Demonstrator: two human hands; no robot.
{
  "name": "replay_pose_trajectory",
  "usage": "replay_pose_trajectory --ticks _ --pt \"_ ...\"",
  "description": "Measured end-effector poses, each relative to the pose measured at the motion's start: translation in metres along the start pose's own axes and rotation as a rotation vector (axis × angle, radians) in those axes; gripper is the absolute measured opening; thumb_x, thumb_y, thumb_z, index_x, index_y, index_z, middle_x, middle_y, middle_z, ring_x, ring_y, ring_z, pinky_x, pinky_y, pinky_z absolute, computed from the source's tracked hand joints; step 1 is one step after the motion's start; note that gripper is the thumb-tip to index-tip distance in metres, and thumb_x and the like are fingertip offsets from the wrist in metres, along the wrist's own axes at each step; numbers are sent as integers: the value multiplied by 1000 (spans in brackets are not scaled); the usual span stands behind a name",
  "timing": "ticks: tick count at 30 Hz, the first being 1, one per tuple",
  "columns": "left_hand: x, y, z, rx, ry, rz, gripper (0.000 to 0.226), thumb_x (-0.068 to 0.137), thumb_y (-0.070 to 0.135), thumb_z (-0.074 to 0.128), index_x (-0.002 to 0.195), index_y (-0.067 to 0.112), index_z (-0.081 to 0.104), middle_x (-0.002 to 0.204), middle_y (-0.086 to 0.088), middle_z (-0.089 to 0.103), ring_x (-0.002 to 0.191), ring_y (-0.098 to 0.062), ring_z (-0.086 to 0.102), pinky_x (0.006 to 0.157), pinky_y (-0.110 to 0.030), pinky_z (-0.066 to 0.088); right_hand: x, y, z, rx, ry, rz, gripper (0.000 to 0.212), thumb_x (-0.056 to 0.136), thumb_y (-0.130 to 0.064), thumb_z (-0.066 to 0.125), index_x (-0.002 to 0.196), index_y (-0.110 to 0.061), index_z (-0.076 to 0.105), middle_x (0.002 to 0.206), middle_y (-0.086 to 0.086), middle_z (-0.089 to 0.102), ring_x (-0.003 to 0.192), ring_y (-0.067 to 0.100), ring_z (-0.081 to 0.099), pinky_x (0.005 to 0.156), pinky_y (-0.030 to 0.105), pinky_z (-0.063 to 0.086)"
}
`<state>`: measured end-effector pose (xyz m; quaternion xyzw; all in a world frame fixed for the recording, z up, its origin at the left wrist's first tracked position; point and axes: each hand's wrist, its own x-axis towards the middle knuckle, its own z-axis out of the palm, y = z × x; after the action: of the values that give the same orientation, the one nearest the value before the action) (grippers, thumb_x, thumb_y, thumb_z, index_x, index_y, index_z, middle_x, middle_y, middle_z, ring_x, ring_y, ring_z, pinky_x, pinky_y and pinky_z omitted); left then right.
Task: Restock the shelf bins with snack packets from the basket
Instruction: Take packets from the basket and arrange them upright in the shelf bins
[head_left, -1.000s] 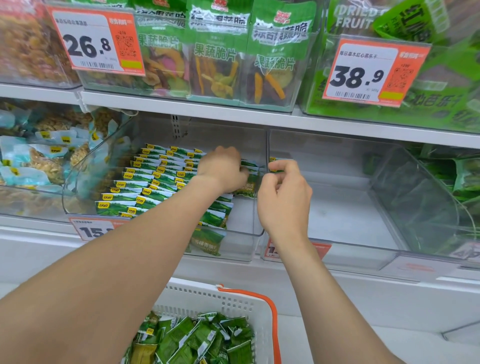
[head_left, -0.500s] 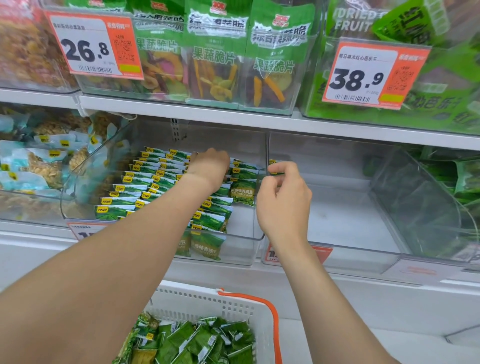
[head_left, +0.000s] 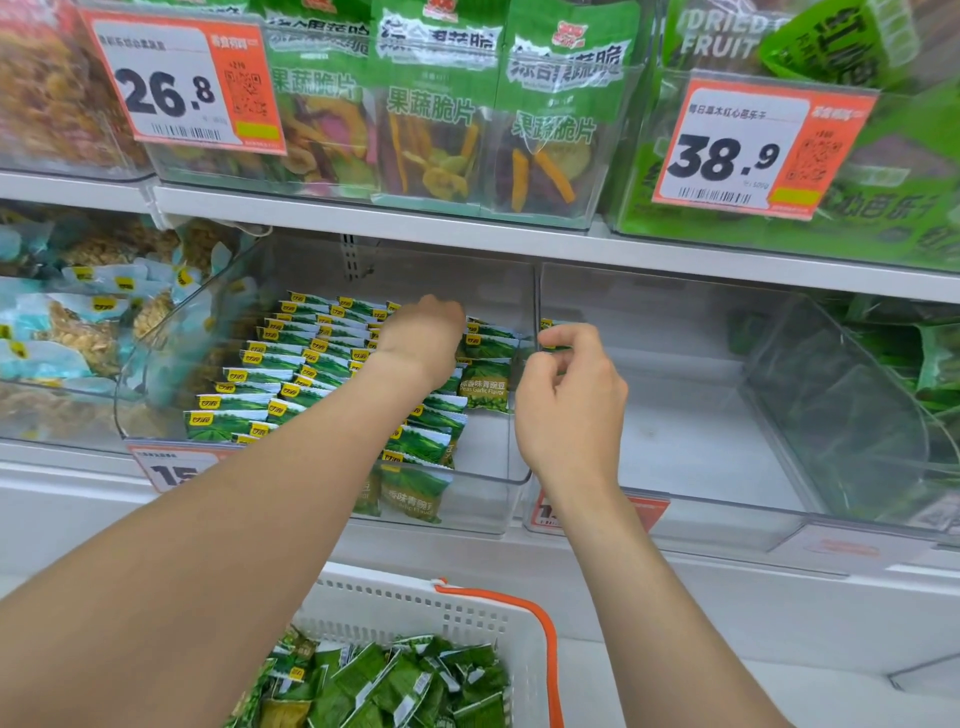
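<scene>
My left hand (head_left: 423, 338) reaches deep into the middle bin (head_left: 493, 512) on the lower shelf (head_left: 727, 613), knuckles up over the rows of packets (head_left: 291, 364). Its fingers are hidden, so I cannot tell whether they grip or only press. My right hand (head_left: 571, 405) pinches one packet (head_left: 551, 332) at the bin's right wall, towards the shelf's back edge. The basket (head_left: 524, 618) below the front edge holds many more.

My worry is that the standing rows lean, so a nudge from my left wrist could topple them. The pinched packet could also slip over the wall into the neighbouring bin (head_left: 701, 530).
</scene>
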<state>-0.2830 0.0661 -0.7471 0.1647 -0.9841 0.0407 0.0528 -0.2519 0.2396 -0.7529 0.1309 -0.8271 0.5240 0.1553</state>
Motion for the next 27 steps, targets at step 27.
replay_pose_trajectory --ticks 27 --pt "-1 15 -4 -367 45 186 37 82 18 83 113 23 63 111 -8 66 104 -33 64 85 -43 57 -1 -1 -4 -21 -10 -6 24 92 -19 46 109 -27 62 94 0 71 98 21 60 81 34 48"
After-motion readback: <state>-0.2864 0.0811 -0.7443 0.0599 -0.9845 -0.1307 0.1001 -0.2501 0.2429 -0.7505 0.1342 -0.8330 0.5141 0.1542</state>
